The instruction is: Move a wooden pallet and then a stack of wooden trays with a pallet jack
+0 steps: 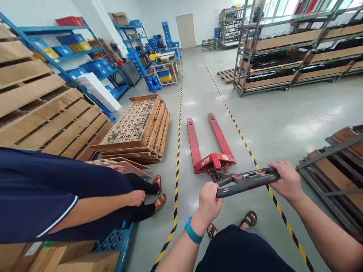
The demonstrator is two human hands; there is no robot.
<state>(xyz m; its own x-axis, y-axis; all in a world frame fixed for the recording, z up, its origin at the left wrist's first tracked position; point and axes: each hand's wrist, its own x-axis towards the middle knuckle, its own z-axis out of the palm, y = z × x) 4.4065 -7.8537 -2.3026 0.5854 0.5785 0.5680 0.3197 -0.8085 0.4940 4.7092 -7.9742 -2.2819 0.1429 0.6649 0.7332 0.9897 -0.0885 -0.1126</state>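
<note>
red pallet jack (211, 151) — handle (246, 182) gripped, both hands

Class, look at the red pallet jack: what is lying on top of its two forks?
Nothing: both forks of the red pallet jack lie bare on the grey floor. The left hand and right hand grip its handle, hiding the ends of the bar.

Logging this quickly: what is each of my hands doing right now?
Left hand: closed around the pallet jack handle.
Right hand: closed on the same handle's other end.
</note>
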